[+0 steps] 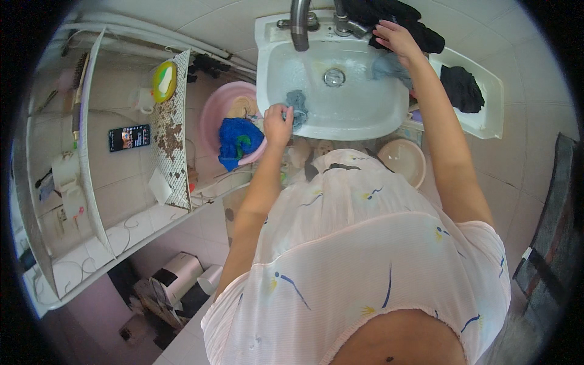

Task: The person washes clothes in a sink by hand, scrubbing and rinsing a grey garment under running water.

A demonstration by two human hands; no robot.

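A white ceramic sink (356, 109) lies before me, with a metal faucet (299, 27) over its far edge. My left hand (278, 123) is at the sink's near left rim, its fingers on a wet grey-blue cloth (296, 102) inside the bowl. My right hand (398, 41) is raised at the far right corner with fingers spread, beside a pile of black cloth (415, 32); whether it touches the pile is unclear. Beneath that wrist, another grey-blue cloth (388, 68) lies against the basin's right wall. A round metal drain (334, 77) shows at the bottom.
Left of the sink, a pink basin (212, 109) holds blue and beige cloths. Farther left, a rusty white shelf rack (187, 137) stands near a phone (129, 138). At right, a white tray (492, 96) carries black cloth (461, 89). A round tub (401, 159) sits below the sink.
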